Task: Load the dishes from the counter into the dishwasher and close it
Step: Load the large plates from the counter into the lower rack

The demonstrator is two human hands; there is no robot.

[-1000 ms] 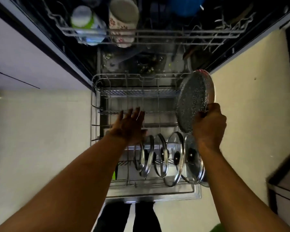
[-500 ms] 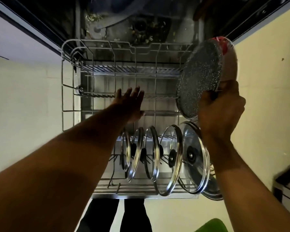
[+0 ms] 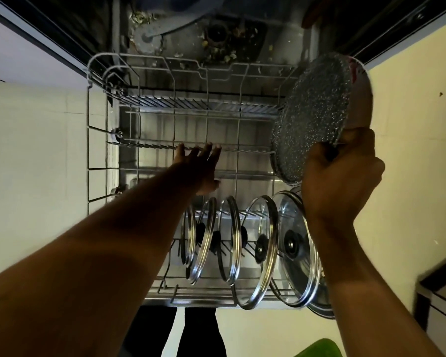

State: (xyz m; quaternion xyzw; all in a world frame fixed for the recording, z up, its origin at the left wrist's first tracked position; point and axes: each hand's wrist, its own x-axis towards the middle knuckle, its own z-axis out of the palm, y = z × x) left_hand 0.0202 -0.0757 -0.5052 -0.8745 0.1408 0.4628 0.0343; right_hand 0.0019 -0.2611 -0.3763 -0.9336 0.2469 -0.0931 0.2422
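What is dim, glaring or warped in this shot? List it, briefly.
Head view: dim overall, with both arms and the left hand in deep shadow. Bright glints sit on the steel rims of the lids. The wide-angle lens splays the rack outward. The pan in the right hand looks slightly soft at its edge.

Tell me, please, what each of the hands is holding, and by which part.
Right hand grips the speckled pan by its lower edge; left hand holds nothing.
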